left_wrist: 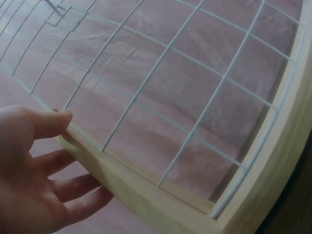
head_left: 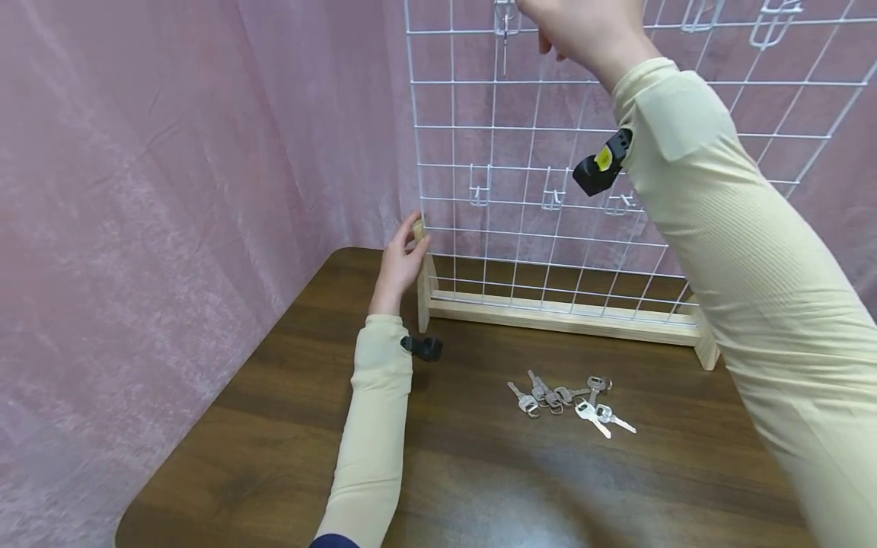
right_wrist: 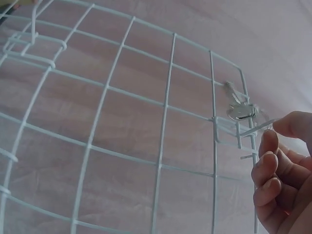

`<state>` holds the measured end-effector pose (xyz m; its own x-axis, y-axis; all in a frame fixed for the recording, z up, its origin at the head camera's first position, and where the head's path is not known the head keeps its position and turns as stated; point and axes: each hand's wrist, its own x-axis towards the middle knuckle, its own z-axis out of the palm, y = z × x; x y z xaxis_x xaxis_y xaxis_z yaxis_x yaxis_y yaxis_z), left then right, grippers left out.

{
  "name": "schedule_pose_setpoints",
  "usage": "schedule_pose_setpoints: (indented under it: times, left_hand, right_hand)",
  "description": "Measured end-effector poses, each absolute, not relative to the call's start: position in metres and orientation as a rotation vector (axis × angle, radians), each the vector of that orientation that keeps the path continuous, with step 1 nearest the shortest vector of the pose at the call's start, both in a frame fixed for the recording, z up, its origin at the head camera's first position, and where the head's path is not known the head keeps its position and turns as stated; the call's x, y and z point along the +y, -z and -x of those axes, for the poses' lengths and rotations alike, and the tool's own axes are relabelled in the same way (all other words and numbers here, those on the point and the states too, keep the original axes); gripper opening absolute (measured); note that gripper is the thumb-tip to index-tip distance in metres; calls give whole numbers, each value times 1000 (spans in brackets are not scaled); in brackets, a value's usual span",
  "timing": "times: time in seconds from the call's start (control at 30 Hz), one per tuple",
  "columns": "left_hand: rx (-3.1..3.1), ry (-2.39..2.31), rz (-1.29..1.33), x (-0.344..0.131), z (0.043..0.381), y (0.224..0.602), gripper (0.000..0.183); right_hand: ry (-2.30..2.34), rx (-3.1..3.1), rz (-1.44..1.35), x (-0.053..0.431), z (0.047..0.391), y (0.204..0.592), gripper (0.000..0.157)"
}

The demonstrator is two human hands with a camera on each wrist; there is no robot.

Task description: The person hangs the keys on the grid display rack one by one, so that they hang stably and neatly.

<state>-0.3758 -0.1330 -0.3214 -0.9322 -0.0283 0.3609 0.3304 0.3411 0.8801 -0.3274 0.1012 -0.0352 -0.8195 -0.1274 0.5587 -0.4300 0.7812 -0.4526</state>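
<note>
My right hand (head_left: pixel 592 27) is raised at the top left of the white wire grid (head_left: pixel 507 127). In the right wrist view, its thumb and index finger pinch at a small key ring (right_wrist: pixel 263 117) by the tip of a wire hook (right_wrist: pixel 231 130). A silver key (right_wrist: pixel 240 109) hangs there, and in the head view its blade points down. Lower down, my left hand (head_left: pixel 400 268) grips the left wooden post (head_left: pixel 424 293) of the stand, thumb in front and the other fingers (left_wrist: pixel 80 187) behind or along its edge.
Several loose keys (head_left: pixel 548 392) lie on the brown wooden table (head_left: pixel 473 464) before the stand's wooden base (head_left: pixel 562 316). More white hooks (head_left: pixel 479 195) hang lower on the grid and along its top right. A pink curtain (head_left: pixel 171 190) stands behind and at the left.
</note>
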Motion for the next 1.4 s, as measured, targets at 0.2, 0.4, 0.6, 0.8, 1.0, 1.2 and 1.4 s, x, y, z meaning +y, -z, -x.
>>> schedule_pose_setpoints:
  times: [0.2,0.4,0.6,0.8,1.0,1.2,1.4]
  left_hand:
    - [-2303,1616,290,-137,378,321,53]
    - [-2307,1612,295,-139,377,319,53]
    - [-2308,1616,274,-140,376,319,54]
    - [-2303,1619,282,-140,375,319,54]
    - [-2303,1626,282,-141,375,318,54]
    - [-2306,1624,295,-141,375,317,54]
    - [-2321,1600,289,-142,376,318,55]
  right_hand:
    - [-761,-2302,-464,111,316,67,16]
    - [-759,-2270,-482,119,291,110,26]
    - [-762,-2248,-571,120,271,152,20]
    - [-696,-2237,-658,121,259,190,13]
    - [-707,-2220,-713,123,249,225,7]
    - [-667,-2296,-739,129,242,257,5]
    - [-585,-2466,-745,136,240,275,7]
